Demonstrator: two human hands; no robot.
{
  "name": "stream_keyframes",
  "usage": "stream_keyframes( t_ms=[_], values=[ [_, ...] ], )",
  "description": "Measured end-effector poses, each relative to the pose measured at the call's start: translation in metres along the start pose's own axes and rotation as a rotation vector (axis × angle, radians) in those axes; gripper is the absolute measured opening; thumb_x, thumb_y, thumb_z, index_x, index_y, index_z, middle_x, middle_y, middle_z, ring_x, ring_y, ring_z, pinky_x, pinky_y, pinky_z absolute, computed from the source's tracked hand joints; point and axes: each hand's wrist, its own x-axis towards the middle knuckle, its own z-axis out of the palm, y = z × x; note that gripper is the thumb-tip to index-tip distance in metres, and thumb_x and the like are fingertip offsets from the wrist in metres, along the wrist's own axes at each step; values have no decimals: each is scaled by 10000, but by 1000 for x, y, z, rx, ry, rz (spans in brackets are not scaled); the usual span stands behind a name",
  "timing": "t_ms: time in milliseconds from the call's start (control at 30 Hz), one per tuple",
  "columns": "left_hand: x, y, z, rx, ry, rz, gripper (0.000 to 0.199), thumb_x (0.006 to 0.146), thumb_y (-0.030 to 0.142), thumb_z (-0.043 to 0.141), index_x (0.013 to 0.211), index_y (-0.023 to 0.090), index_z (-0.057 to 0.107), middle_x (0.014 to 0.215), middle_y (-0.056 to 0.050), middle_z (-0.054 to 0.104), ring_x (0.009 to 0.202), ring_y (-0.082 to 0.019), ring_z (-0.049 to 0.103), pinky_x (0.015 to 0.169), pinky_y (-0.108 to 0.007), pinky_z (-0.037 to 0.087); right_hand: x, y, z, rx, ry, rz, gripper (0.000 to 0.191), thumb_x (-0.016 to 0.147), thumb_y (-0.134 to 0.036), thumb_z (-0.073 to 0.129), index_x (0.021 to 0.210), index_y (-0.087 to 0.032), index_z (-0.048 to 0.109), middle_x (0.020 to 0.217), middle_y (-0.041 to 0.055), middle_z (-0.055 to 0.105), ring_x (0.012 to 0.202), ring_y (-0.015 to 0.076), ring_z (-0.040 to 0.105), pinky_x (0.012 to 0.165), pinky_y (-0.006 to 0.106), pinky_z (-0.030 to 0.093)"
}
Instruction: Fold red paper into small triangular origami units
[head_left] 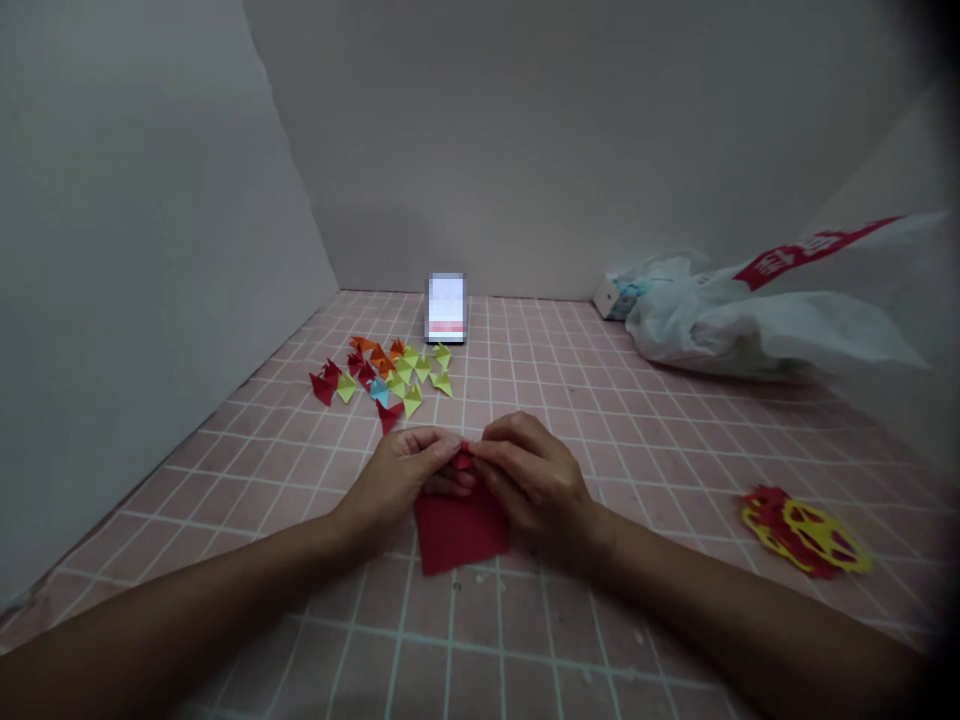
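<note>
Between my two hands is a small folded piece of red paper (463,458), mostly covered by fingers. My left hand (409,465) pinches it from the left with thumb and fingers. From the other side, the fingertips of my right hand (536,475) press on it. Below both hands a flat red paper sheet (461,535) lies on the pink checked tabletop (337,620); its upper part is hidden by the hands. Just beyond my left hand sits a red folded paper figure (388,415), near several others in yellow (412,400), orange (382,360) and blue (380,391).
A phone (446,308) with a lit screen stands upright near the back wall. At the back right are a white plastic bag (720,320) and a small box (611,298). Red and yellow paper cut-outs (810,535) lie to the right. White walls border the left and back.
</note>
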Motion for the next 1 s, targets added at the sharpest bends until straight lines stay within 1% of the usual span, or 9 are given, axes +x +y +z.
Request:
stream_keyframes(
  t_ms=[133, 200, 267, 400, 467, 533, 633, 733, 1000],
  values=[
    [3, -2, -2, 3, 4, 13, 249, 758, 367, 791, 788, 139, 696, 697, -14, 703, 604, -109, 661, 649, -232, 559, 1, 0, -1, 20, -5, -22, 175, 936, -107, 516, 1012, -182, 655, 933, 110, 627, 861, 218, 589, 744, 382, 525],
    [4, -1, -3, 12, 20, 20, 242, 743, 348, 803, 804, 137, 702, 697, -16, 714, 601, -107, 665, 646, -224, 555, 2, 0, -2, 99, 2, 34, 169, 938, -112, 517, 991, -186, 659, 935, 100, 627, 867, 208, 599, 749, 368, 517],
    [4, 0, -3, 30, 37, 34, 231, 740, 335, 801, 812, 139, 702, 680, -13, 719, 595, -106, 668, 642, -218, 549, 5, 0, -2, 210, 18, 185, 145, 940, -132, 526, 914, -189, 656, 885, 72, 622, 832, 189, 597, 737, 342, 494],
    [3, 3, -2, 112, 57, 77, 208, 741, 316, 791, 811, 136, 710, 675, -10, 725, 587, -105, 668, 633, -213, 537, 9, 4, -1, 459, 33, 580, 142, 894, -216, 603, 755, -187, 608, 760, 12, 583, 734, 157, 550, 682, 301, 437],
    [2, 5, -1, 135, 53, 93, 195, 739, 305, 785, 811, 136, 717, 687, -8, 725, 600, -107, 670, 634, -213, 534, 10, 6, 1, 605, -3, 715, 152, 865, -274, 639, 746, -184, 607, 745, 2, 578, 715, 149, 539, 661, 286, 423],
    [2, 5, 0, 138, 44, 94, 178, 743, 295, 778, 811, 141, 719, 699, -7, 723, 617, -113, 674, 646, -222, 538, 10, 7, 2, 712, -44, 790, 179, 843, -327, 665, 752, -180, 617, 742, 3, 590, 708, 147, 541, 659, 283, 419],
    [2, 4, 0, 123, 41, 85, 159, 744, 281, 774, 815, 149, 721, 740, -9, 730, 633, -115, 679, 667, -236, 548, 10, 8, 2, 784, -72, 831, 209, 812, -369, 696, 760, -178, 628, 756, 11, 609, 716, 150, 553, 678, 292, 427],
    [2, 3, 0, 99, 43, 76, 157, 737, 276, 780, 820, 155, 725, 756, -10, 735, 648, -117, 686, 681, -239, 556, 10, 8, 2, 782, -86, 827, 210, 797, -370, 701, 751, -178, 630, 759, 14, 606, 722, 150, 549, 689, 298, 430],
    [3, 2, 1, 88, 60, 54, 160, 762, 289, 771, 834, 154, 723, 753, -16, 729, 661, -130, 689, 733, -289, 582, 11, 10, 1, 595, -119, 726, 140, 813, -289, 664, 728, -185, 624, 758, 13, 592, 720, 154, 545, 658, 295, 428]
  ],
)
